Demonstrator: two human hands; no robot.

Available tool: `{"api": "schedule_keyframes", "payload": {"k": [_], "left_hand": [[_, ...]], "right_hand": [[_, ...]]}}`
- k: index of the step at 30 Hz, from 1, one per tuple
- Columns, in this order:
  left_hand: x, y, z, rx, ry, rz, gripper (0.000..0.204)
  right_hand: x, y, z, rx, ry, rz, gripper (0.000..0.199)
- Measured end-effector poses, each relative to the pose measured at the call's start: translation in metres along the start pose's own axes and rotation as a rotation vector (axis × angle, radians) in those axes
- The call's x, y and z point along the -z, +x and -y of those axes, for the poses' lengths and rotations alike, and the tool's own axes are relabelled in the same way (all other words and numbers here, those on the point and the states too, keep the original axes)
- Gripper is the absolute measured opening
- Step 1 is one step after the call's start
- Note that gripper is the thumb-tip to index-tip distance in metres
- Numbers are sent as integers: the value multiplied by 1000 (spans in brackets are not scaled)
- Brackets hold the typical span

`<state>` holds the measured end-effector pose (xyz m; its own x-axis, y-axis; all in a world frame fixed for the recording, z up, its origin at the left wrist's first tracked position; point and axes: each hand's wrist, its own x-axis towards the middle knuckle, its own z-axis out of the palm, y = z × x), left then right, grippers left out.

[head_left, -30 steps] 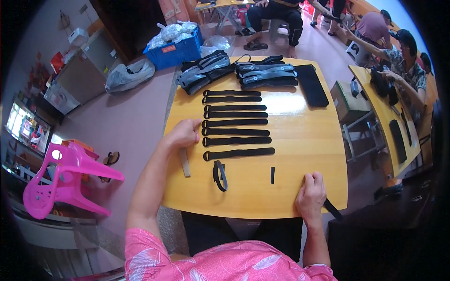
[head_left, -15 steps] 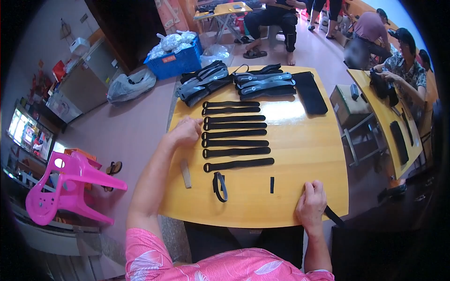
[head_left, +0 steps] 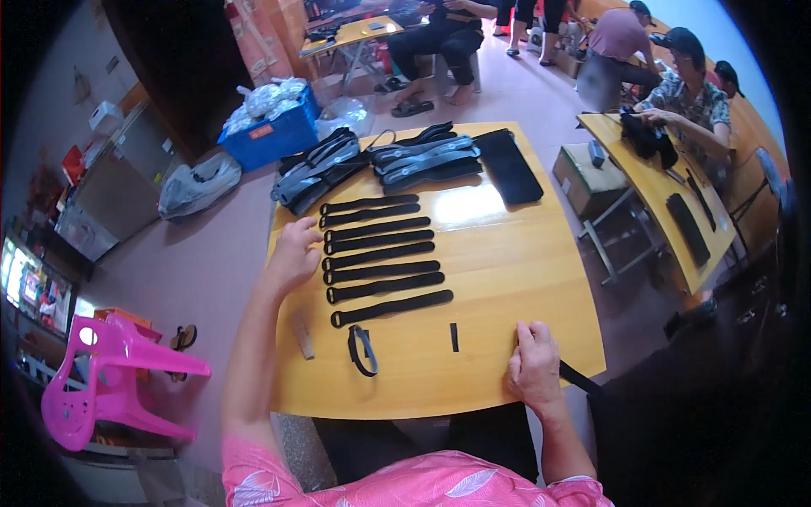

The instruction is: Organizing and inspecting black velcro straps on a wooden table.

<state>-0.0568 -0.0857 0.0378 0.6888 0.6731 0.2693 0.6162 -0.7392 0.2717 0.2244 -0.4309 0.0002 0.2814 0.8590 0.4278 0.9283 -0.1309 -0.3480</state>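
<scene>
My left hand is over the left side of the bench, fingers half curled, just beside the ring ends of the row of black straps. I can't tell whether my fingertips touch a strap or pinch anything. My right hand rests at the near right of the bench with its fingers folded in. A dark strip sticks out beside it toward the corner, but I can't tell whether I'm gripping it.

As far as laying out goes, eight straps are down flat, one below another, rings to my left and plain ends to my right. A looped strap lies nearer me, curled and outside the row. A greyish strip is to its left, and a short black piece to its right; neither is in the row.

Along the far side, the left grey-and-black bundle, the middle bundle and a flat black piece lie apart from my hands. How many pieces remain, I can't judge.
</scene>
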Motion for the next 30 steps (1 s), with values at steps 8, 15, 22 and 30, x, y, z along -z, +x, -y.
{"api": "schedule_keyframes", "payload": {"k": [8, 15, 22, 30], "left_hand": [[19, -130, -200, -96, -903, 100, 16], [-30, -199, -240, 675, -1749, 324, 20], [-28, -222, -237, 698, -1895, 292, 14], [-20, -210, -239, 529, -1916, 213, 18]], "right_hand": [[29, -25, 39, -361, 1072, 225, 35], [30, -40, 98, -2, 836, 147, 32], [31, -55, 101, 93, 821, 286, 34], [36, -48, 106, -145, 1137, 340, 27]]}}
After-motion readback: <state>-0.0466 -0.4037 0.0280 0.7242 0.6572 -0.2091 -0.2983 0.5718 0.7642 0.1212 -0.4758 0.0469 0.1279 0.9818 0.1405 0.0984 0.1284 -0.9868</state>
